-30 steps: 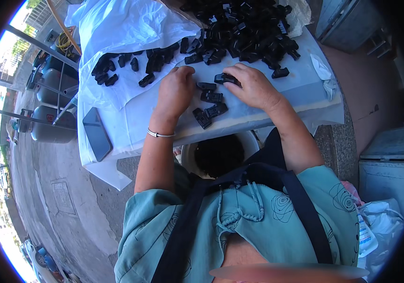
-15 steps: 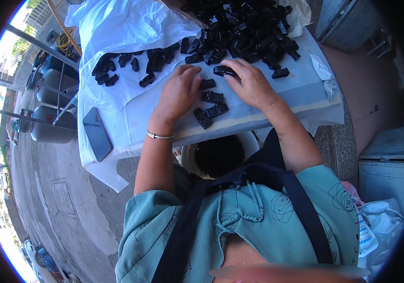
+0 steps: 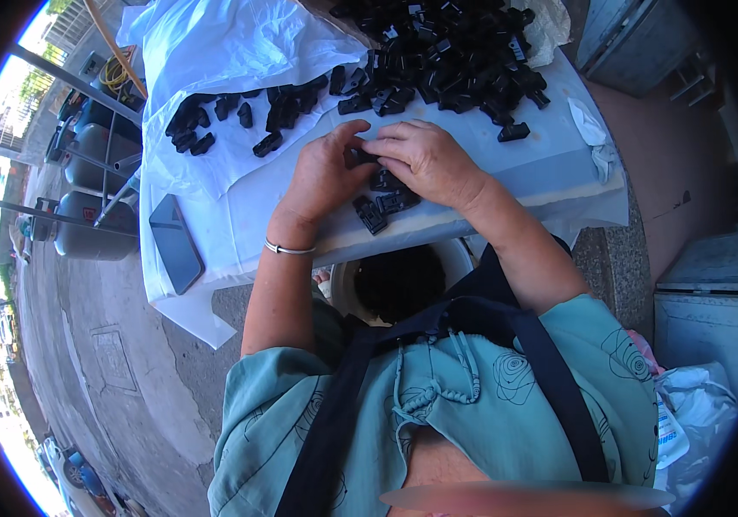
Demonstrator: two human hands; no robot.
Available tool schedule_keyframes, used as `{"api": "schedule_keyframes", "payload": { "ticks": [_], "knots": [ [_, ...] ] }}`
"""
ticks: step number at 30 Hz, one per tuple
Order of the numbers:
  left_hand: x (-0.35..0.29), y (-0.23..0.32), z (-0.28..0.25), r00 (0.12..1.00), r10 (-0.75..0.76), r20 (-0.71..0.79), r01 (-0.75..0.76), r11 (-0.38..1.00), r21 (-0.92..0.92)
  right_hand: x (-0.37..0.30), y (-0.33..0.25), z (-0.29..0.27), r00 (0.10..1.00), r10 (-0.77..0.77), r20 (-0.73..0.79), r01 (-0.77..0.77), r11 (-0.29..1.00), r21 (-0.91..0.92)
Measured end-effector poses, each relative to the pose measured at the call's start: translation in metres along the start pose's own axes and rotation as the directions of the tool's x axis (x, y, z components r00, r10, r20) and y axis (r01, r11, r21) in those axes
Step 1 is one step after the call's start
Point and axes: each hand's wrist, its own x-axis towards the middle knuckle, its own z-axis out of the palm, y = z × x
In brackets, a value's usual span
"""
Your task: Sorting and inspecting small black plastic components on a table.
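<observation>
My left hand (image 3: 324, 172) and my right hand (image 3: 425, 158) meet over the white-covered table (image 3: 240, 202), both pinching one small black plastic part (image 3: 357, 158) between their fingertips. Just below the hands lie a few more black parts (image 3: 379, 207) near the table's front edge. A big heap of the same black parts (image 3: 446, 52) fills the far side of the table. A smaller loose group of black parts (image 3: 223, 116) lies to the left on a white plastic sheet. A thin bracelet sits on my left wrist.
A dark phone (image 3: 175, 241) lies flat at the table's left front corner. A white bucket (image 3: 399, 280) with dark contents stands under the table edge. Grey gas cylinders (image 3: 85, 228) stand at far left. A grey box (image 3: 700, 289) and plastic bags (image 3: 692, 422) are on the right.
My left hand has come in from resting flat and joined my right hand on the small black part; both hands shifted slightly toward each other.
</observation>
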Motion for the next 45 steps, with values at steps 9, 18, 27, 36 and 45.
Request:
{"api": "schedule_keyframes", "payload": {
  "ticks": [9,18,27,36,45],
  "knots": [
    [0.016,0.004,-0.017,0.982,0.075,-0.175,-0.047,0.986,0.160,-0.016,0.000,0.006,0.999,-0.032,0.035,0.041,0.952,-0.303],
    [0.024,-0.004,0.000,0.993,0.068,-0.100,-0.037,0.958,0.283,0.014,0.026,0.001,0.981,0.133,-0.139,-0.176,0.911,-0.372],
    [-0.003,0.012,-0.016,0.989,0.021,-0.146,0.009,0.979,0.206,-0.007,0.004,-0.013,0.970,0.242,-0.003,-0.235,0.939,-0.250],
    [0.001,0.000,-0.014,0.967,0.248,0.052,-0.253,0.938,0.236,-0.016,0.004,-0.028,0.981,0.074,0.179,-0.057,0.993,-0.100],
    [0.000,0.003,0.000,0.988,0.136,0.066,-0.137,0.990,0.012,-0.015,0.014,-0.026,0.965,0.263,0.018,-0.257,0.953,-0.163]
  ]
}}
